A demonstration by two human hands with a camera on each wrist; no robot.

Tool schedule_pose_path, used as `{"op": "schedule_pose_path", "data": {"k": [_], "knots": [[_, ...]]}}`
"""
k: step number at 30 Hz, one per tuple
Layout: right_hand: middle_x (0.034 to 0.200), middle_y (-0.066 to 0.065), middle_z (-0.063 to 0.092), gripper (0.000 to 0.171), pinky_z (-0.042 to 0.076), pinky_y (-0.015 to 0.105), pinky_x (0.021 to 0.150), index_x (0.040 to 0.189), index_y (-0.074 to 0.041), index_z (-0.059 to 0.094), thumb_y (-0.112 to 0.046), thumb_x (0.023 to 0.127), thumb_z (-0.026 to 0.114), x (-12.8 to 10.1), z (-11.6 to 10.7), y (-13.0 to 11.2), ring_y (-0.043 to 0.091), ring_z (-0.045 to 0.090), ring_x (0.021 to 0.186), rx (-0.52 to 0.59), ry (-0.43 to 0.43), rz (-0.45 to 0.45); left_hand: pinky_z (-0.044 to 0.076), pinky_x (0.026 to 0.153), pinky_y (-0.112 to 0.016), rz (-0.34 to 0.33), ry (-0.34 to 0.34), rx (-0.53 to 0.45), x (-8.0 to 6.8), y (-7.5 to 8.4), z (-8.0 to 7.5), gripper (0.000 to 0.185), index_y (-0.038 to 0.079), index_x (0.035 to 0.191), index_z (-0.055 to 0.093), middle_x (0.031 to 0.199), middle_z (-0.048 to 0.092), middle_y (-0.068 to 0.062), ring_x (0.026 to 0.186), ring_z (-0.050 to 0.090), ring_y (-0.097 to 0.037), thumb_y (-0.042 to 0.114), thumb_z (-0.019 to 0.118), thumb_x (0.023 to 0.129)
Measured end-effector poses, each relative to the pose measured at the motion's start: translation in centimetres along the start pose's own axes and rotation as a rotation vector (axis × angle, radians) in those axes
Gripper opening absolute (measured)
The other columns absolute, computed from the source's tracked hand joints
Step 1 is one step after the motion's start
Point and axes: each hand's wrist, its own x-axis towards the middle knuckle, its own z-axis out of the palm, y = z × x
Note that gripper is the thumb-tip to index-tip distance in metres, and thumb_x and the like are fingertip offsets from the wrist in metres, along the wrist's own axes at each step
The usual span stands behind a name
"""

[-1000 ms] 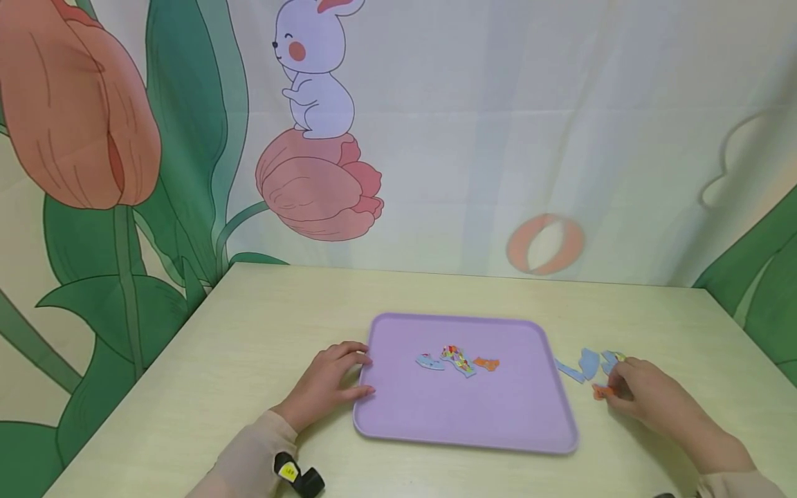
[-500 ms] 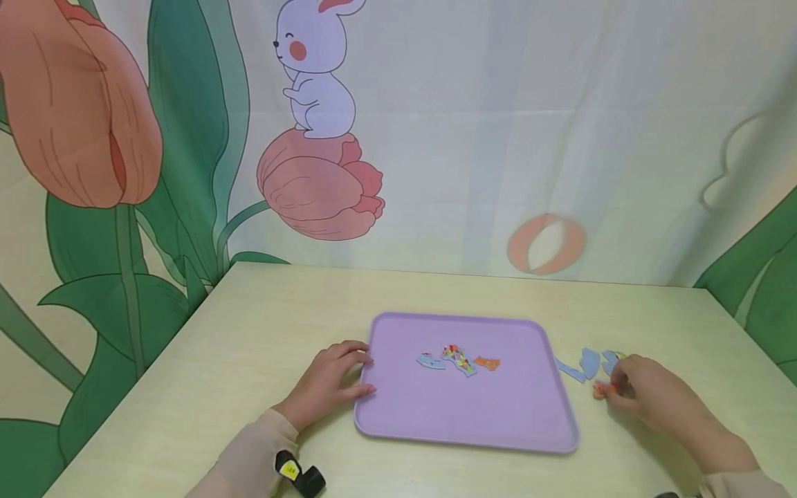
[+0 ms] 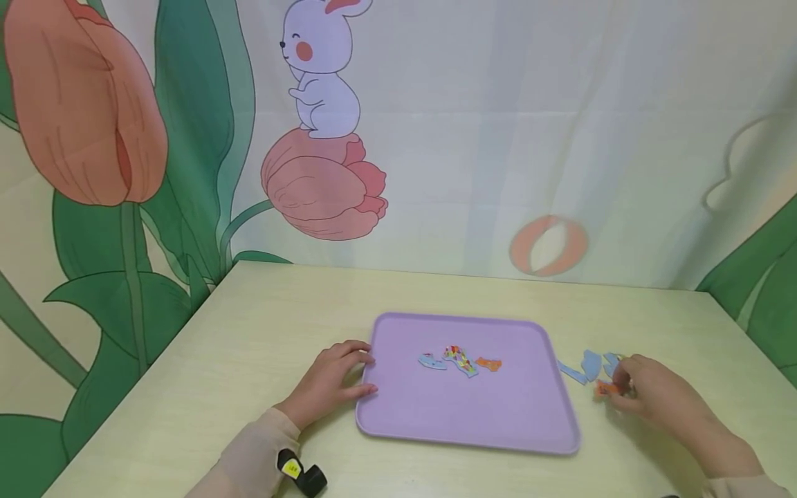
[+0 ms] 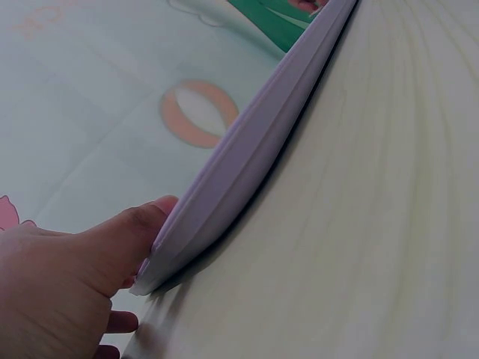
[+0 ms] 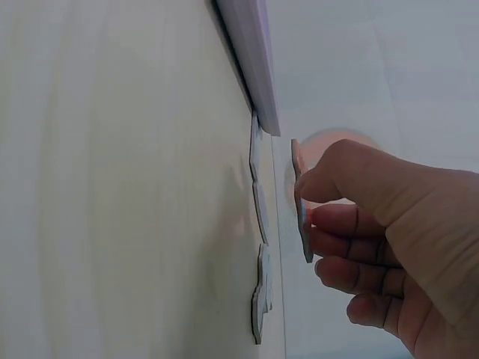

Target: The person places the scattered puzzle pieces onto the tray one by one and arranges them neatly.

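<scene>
A lilac tray (image 3: 467,422) lies on the table, and my left hand (image 3: 330,380) holds its left edge. In the left wrist view, the thumb of the left hand (image 4: 67,277) hooks over the tray's rim (image 4: 239,157). To the tray's right, my right hand (image 3: 654,394) pinches an orange puzzle piece (image 3: 606,389). The right wrist view shows this puzzle piece (image 5: 302,209) edge-on between thumb and fingers, raised off the table. On the tray lie a light-blue piece (image 3: 432,361), a multicoloured piece (image 3: 461,361) and an orange piece (image 3: 489,364).
Several blue puzzle pieces (image 3: 591,364) lie on the table between the tray's right edge and my right hand. A curtain (image 3: 448,138) printed with tulips and a rabbit hangs behind the pale wooden table (image 3: 280,311). A black wrist device (image 3: 301,474) sits at the left sleeve.
My right hand has lifted the orange puzzle piece slightly and tilted it. The left hand stays on the tray's edge. The whole head view has shifted a little to the right.
</scene>
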Motion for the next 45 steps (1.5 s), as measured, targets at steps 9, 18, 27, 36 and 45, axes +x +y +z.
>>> {"op": "schedule_pose_path", "data": {"k": [9, 18, 27, 36, 45], "knots": [[0.075, -0.007, 0.055, 0.018, 0.039, 0.021, 0.056, 0.075, -0.014, 0.058, -0.014, 0.072, 0.075, 0.0, -0.6, -0.7, 0.000, 0.041, 0.065, 0.033, 0.051, -0.014, 0.045, 0.096, -0.046, -0.004, -0.006, -0.004, 0.0, 0.1, 0.0, 0.040, 0.014, 0.107, 0.067, 0.127, 0.060, -0.004, 0.116, 0.057, -0.026, 0.039, 0.077, 0.078], [0.075, -0.009, 0.056, 0.017, 0.039, 0.019, 0.056, 0.077, -0.014, 0.059, -0.016, 0.075, 0.075, 1.2, -1.8, -2.1, 0.001, 0.042, 0.065, 0.048, 0.063, -0.039, 0.045, 0.097, -0.046, -0.001, 0.000, 0.006, 0.1, 0.0, 0.1, 0.041, 0.014, 0.108, 0.067, 0.126, 0.060, -0.005, 0.116, 0.057, -0.026, 0.040, 0.077, 0.077], [0.076, -0.008, 0.057, 0.015, 0.040, 0.021, 0.058, 0.076, -0.015, 0.058, -0.017, 0.075, 0.073, 3.3, -2.4, -4.7, 0.004, 0.044, 0.067, 0.042, 0.063, -0.070, 0.045, 0.097, -0.046, -0.006, -0.004, 0.002, 0.0, 0.0, 0.1, 0.042, 0.013, 0.108, 0.067, 0.127, 0.060, -0.006, 0.117, 0.057, -0.027, 0.040, 0.076, 0.078], [0.074, -0.007, 0.054, 0.015, 0.040, 0.021, 0.058, 0.075, -0.016, 0.057, -0.015, 0.073, 0.073, 5.1, -2.2, -7.4, 0.005, 0.045, 0.069, 0.054, 0.037, -0.108, 0.046, 0.095, -0.046, 0.013, 0.010, 0.008, 0.0, -0.2, 0.3, 0.041, 0.014, 0.107, 0.067, 0.126, 0.061, -0.005, 0.116, 0.057, -0.026, 0.040, 0.077, 0.077], [0.074, -0.006, 0.054, 0.016, 0.041, 0.021, 0.059, 0.073, -0.014, 0.057, -0.013, 0.072, 0.072, 6.4, -1.1, -8.3, 0.004, 0.045, 0.068, 0.069, 0.034, -0.129, 0.046, 0.094, -0.046, 0.011, 0.010, -0.002, 0.0, -0.1, 0.2, 0.041, 0.014, 0.107, 0.067, 0.126, 0.061, -0.005, 0.115, 0.057, -0.027, 0.040, 0.077, 0.077]]}}
